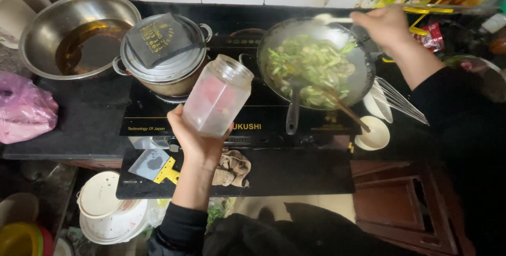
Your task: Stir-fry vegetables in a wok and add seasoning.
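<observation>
Our left hand [196,139] grips an open glass jar [217,96], near side; right hand [383,24] holds a white spoon [329,19] over the wok of greens [315,64].

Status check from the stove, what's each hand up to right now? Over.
Left hand holding open glass jar. Right hand holding white spoon over wok of greens. Wooden spatula resting in wok.

Jar [217,95] before lidded pot [163,56], wok [316,64] right, bowl [79,35] left
</observation>
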